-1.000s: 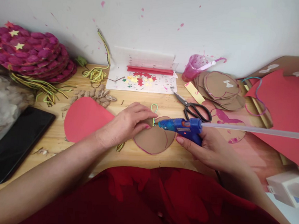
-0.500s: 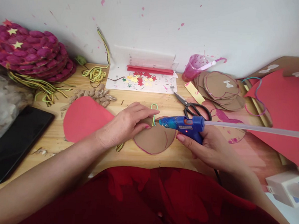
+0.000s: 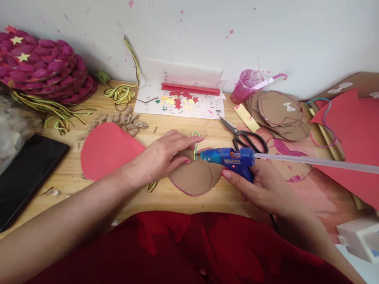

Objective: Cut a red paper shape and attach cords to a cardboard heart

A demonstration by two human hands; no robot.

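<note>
A round piece of brown cardboard (image 3: pixel 195 177) with a purple outline lies in front of me. At its top edge is a loop of green and yellow cord (image 3: pixel 195 134). My left hand (image 3: pixel 164 155) rests on the cardboard's upper left, fingers and thumb apart beside the cord, pressing the piece down. My right hand (image 3: pixel 263 187) is wrapped round the handle of a blue glue gun (image 3: pixel 237 159). The gun's nozzle points left and meets the cord near the cardboard's top edge. A long clear glue stick (image 3: pixel 322 162) sticks out of its back.
Black scissors (image 3: pixel 245 137), a stack of cardboard discs (image 3: pixel 280 110) and a pink cup (image 3: pixel 244 87) stand beyond my right hand. Red paper (image 3: pixel 108 151), peanuts (image 3: pixel 125 121) and a black phone (image 3: pixel 22 181) lie left. Paper stars (image 3: pixel 178 101) are at the back.
The glue gun and my right hand have shifted slightly to the left. My left hand and the cardboard have hardly moved.
</note>
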